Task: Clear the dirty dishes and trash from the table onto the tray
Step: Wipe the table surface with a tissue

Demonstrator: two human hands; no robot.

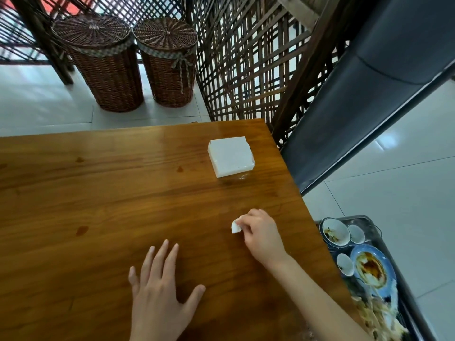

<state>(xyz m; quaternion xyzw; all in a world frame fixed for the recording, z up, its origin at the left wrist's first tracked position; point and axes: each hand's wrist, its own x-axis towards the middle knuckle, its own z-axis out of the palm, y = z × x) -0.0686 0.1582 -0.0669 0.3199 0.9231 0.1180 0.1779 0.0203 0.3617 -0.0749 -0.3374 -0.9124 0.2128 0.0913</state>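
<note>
The right hand [261,233] pinches a crumpled napkin [235,226] over the bench [98,193], while the left hand [160,289] lies flat with fingers spread.

Two hands over the surface [98,193]: left hand [160,286] near the middle, right hand [261,232] to its right. One scrap of white tissue [235,226]. One stack of white napkins [230,156] farther off. Two lidded wicker baskets, left basket [103,70] and right basket [170,67], far left. One tray [408,301] near right, with one bowl [334,233], one blue plate [373,269], two small cups: far cup [356,234], near cup [345,264].
</note>
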